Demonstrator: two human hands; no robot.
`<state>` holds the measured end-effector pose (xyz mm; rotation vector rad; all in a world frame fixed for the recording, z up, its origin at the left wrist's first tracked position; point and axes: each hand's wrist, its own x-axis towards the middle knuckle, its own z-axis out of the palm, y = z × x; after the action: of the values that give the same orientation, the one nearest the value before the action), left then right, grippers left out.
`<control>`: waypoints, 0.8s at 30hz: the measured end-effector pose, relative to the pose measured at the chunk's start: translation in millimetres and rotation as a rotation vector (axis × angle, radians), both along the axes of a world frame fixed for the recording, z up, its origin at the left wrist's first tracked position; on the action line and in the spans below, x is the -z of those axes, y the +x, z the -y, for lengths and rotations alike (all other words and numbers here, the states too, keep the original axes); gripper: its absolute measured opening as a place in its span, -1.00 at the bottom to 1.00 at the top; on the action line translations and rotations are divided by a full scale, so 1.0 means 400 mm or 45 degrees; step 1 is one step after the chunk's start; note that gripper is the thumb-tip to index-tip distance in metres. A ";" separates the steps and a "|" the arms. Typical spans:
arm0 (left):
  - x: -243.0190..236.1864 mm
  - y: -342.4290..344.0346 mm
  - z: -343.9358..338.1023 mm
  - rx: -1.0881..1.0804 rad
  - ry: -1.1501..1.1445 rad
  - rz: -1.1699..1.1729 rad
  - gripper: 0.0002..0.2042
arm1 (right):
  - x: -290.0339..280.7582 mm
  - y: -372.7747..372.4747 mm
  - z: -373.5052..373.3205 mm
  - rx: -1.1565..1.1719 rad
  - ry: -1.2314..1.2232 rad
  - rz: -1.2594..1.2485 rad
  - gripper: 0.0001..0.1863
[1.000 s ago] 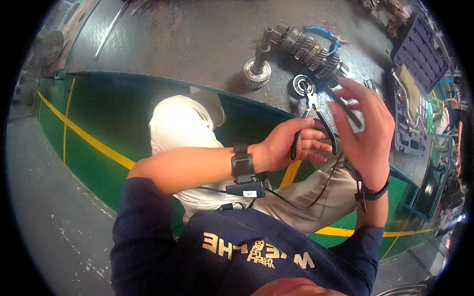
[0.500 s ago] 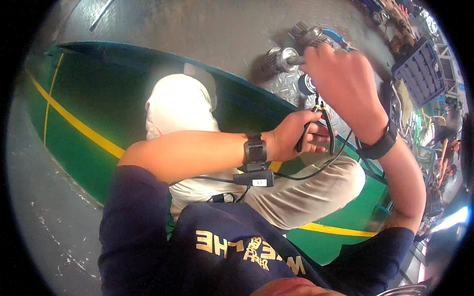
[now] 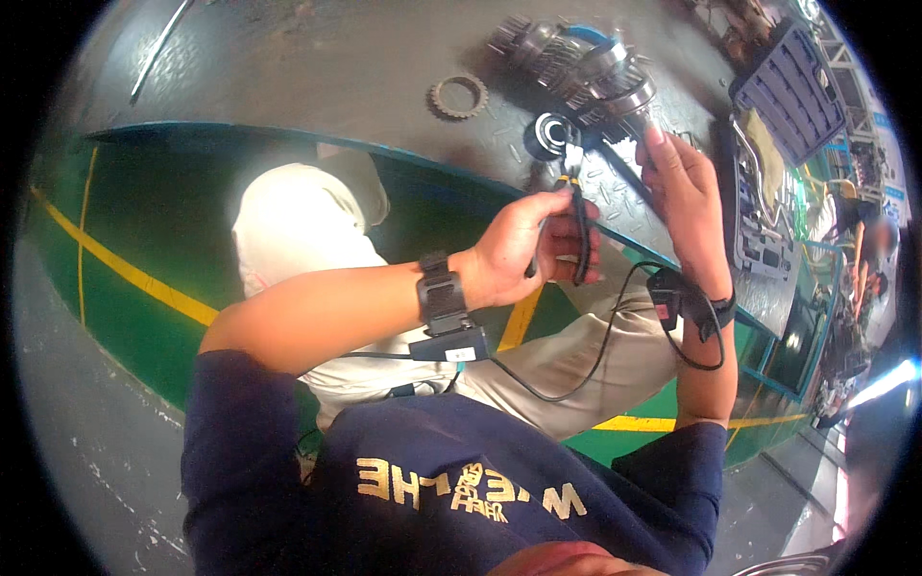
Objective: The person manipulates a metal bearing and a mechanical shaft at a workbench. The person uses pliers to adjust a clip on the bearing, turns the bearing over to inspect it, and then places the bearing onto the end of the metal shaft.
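Observation:
My left hand (image 3: 538,235) is closed around the black handles of a pair of pliers (image 3: 582,226), which have yellow bands near the pivot. Their jaws point away from me, beside a round bearing (image 3: 547,136) on the metal tabletop. My right hand (image 3: 684,187) grips the near end of a gear shaft (image 3: 629,96), thumb on top; its fingers are partly hidden. Shiny bearing rings sit on that shaft, next to a stack of toothed gears (image 3: 543,58). Left of these, a loose toothed ring (image 3: 459,98) lies flat.
A dark bar (image 3: 624,173) lies slantwise near my right hand. An open tool case (image 3: 792,96) with moulded slots and metal tools stands at the right. A thin rod (image 3: 158,53) lies far left. A cable (image 3: 576,384) runs between my wrists above my legs. People are in the right background.
My right hand has come back toward me and turned, uncovering the gears and shaft. The left hand and pliers have shifted left in view. The loose toothed ring now shows.

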<state>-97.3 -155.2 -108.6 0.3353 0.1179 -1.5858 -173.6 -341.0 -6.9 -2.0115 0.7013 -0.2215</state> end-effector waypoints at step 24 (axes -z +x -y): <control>-0.038 0.018 -0.136 -0.009 0.111 0.128 -0.57 | 0.058 -0.083 -0.044 0.060 0.278 -0.155 -0.49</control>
<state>-90.1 -100.7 -93.5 0.4811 0.1109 -1.5567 -206.8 -323.3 -30.1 -1.8117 0.8144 -0.0475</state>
